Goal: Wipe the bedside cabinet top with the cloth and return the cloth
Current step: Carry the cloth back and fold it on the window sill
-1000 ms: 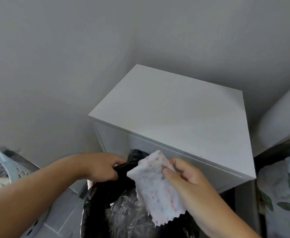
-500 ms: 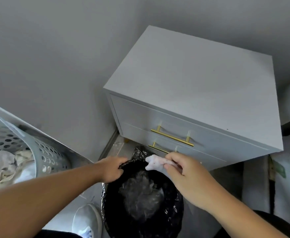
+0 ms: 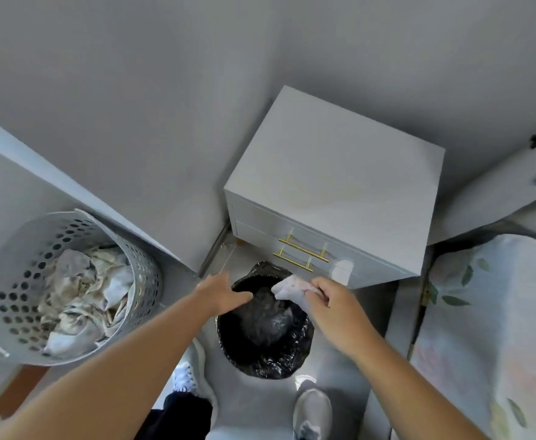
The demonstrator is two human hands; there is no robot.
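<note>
The white bedside cabinet (image 3: 333,182) stands against the wall, its top bare, with two gold drawer handles on its front. My right hand (image 3: 330,300) pinches a small white cloth (image 3: 287,289) with pink marks, holding it over the far right rim of a bin lined with a black bag (image 3: 265,341). My left hand (image 3: 224,292) rests on the bin's far left rim, fingers on the black bag. The bin stands on the floor just in front of the cabinet.
A grey perforated laundry basket (image 3: 139,265) full of crumpled fabric stands at the left. A bed with a leaf-print cover (image 3: 489,328) fills the right side. My two shoes (image 3: 312,411) are on the grey floor below the bin.
The view has pulled back and up, so bin, basket and bed are all visible. The cloth, hanging open a second ago, is bunched in my right hand over the bin.
</note>
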